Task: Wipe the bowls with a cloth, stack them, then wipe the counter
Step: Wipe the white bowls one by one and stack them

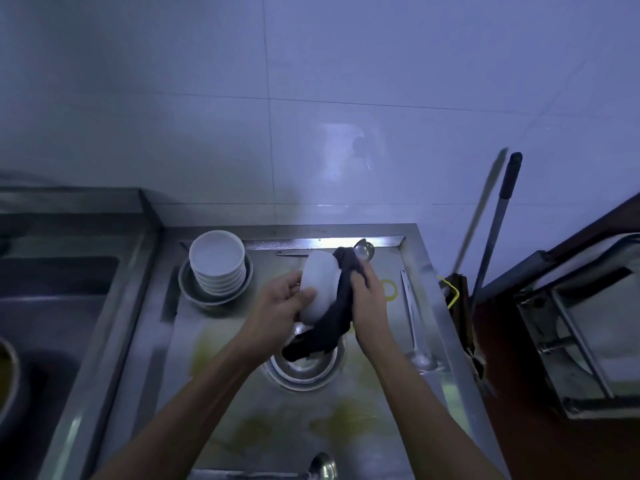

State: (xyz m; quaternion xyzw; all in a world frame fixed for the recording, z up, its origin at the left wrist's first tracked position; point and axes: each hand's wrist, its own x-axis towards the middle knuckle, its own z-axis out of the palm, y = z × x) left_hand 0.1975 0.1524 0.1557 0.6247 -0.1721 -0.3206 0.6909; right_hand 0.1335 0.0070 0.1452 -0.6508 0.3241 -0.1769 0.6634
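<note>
My left hand (pixel 282 303) holds a white bowl (pixel 318 282) tilted on its side above the steel counter (pixel 249 403). My right hand (pixel 367 296) presses a dark cloth (pixel 337 306) against the bowl's right side, and the cloth's loose end hangs down over a metal bowl (pixel 301 368) below. A stack of several white bowls (pixel 218 265) stands at the back left, set inside a metal bowl (pixel 194 292).
Yellowish stains (pixel 349 417) mark the counter. A ladle (pixel 415 323) lies along the right rim, another ladle's cup (pixel 363 251) sits behind the cloth, and a third (pixel 322 467) lies at the front edge. A sink (pixel 52 323) is left; a mop handle (pixel 495 230) leans right.
</note>
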